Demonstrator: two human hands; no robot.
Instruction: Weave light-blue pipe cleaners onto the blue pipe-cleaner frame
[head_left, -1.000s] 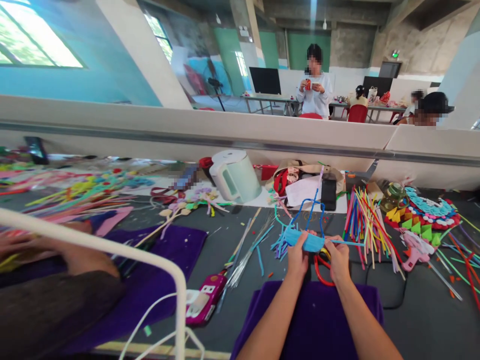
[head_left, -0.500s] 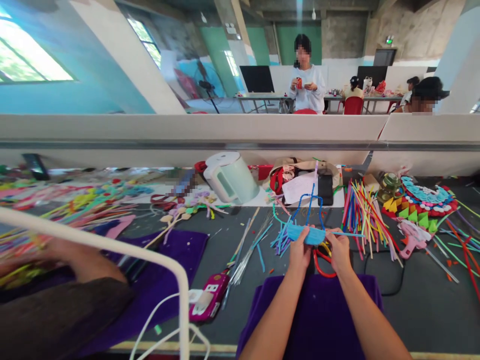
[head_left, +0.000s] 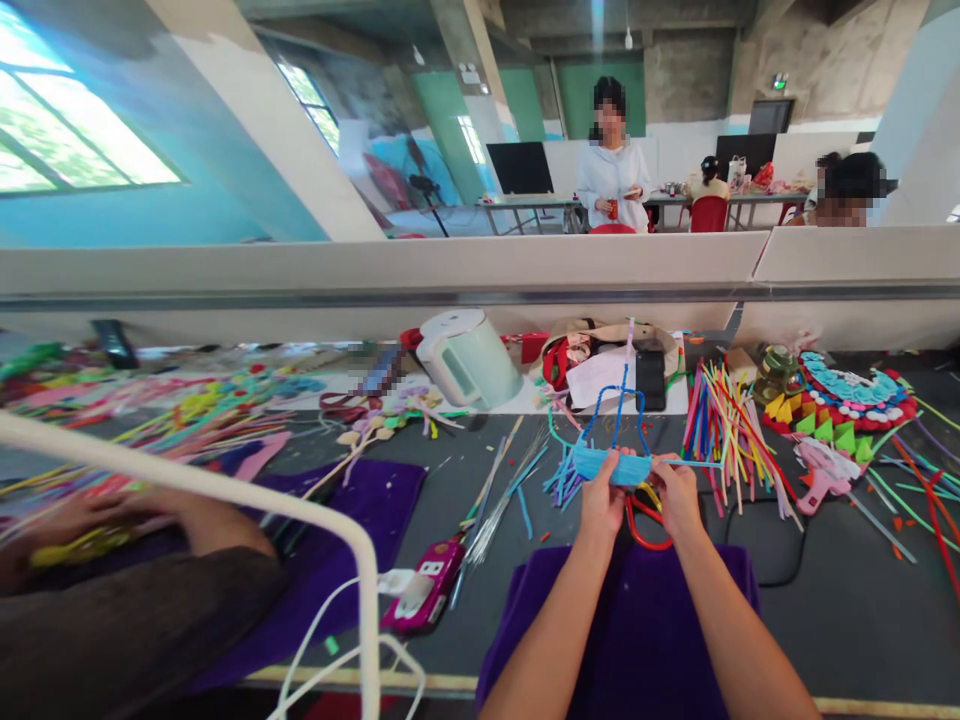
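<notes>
The blue piece (head_left: 634,472), held above the worktop (head_left: 862,630), is pinched at its near edge by the left hand (head_left: 601,506) and at its right end by the right hand (head_left: 678,503); judged light, soft and easily bent, it suits an edge grip.

The single view looks from the person's head, facing forward and tilted down across a table (head_left: 862,620), close enough that both forearms (head_left: 551,610) rise from the near edge to the left hand (head_left: 602,495) and right hand (head_left: 679,500), just right of centre. It takes in a co-worker's sleeve (head_left: 150,630) near left, looks over a partition (head_left: 375,265), and reaches into the far room (head_left: 694,85), with a window (head_left: 97,130) far left
</notes>
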